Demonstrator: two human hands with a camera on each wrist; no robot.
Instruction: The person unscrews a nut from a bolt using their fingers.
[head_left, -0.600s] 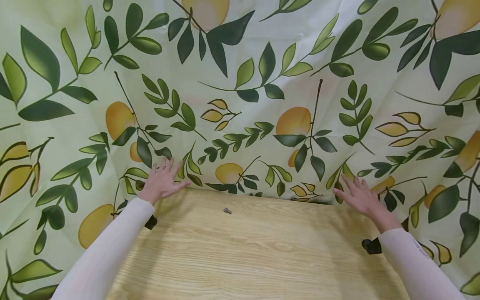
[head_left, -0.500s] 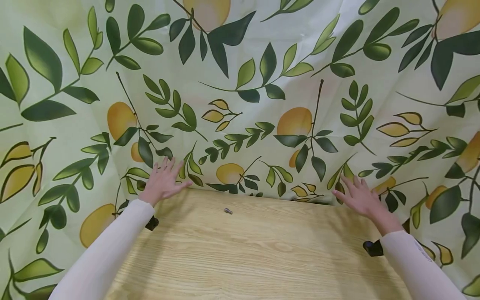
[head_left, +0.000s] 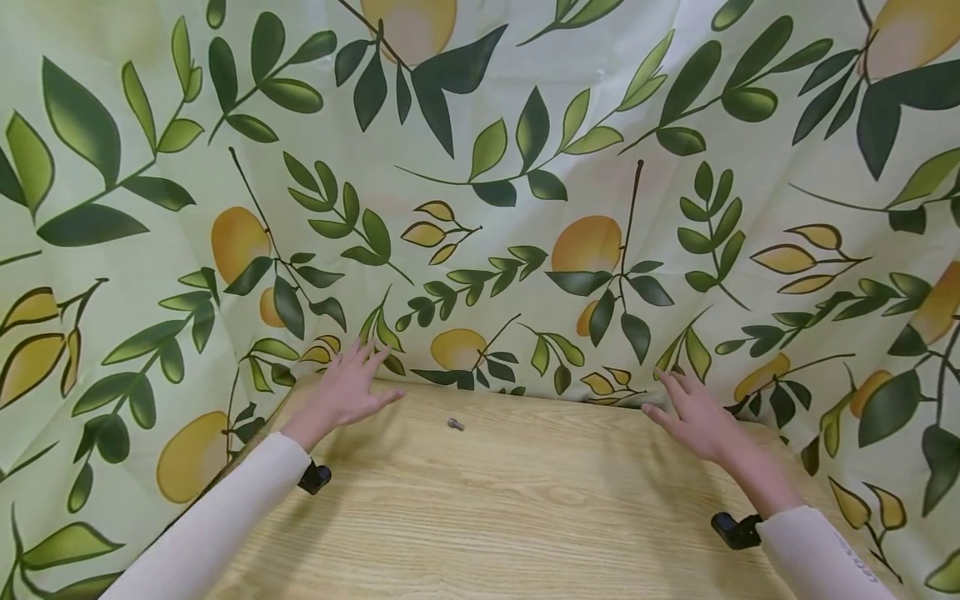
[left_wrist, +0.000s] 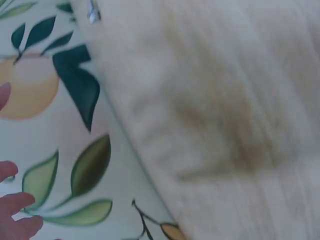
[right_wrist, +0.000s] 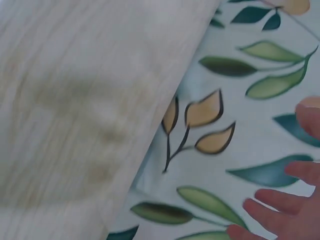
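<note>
A small metal bolt lies on the wood-grain table, near its far edge. In the left wrist view the bolt shows at the top, beside the table edge. My left hand is held over the far left of the table, fingers spread and nothing in it. Over the far right side is my right hand, its fingers stretched forward and holding nothing. Only fingertips of the left hand show in its wrist view. The right hand appears at the lower right of its own.
A cloth printed with fruit and leaves hangs behind the table and along both sides. Black wrist devices sit under each forearm, the left one and the right one. Soft arm shadows fall across the tabletop.
Both hands have drawn back from the cloth toward the person and slightly inward. The bolt stays in its place on the table.
</note>
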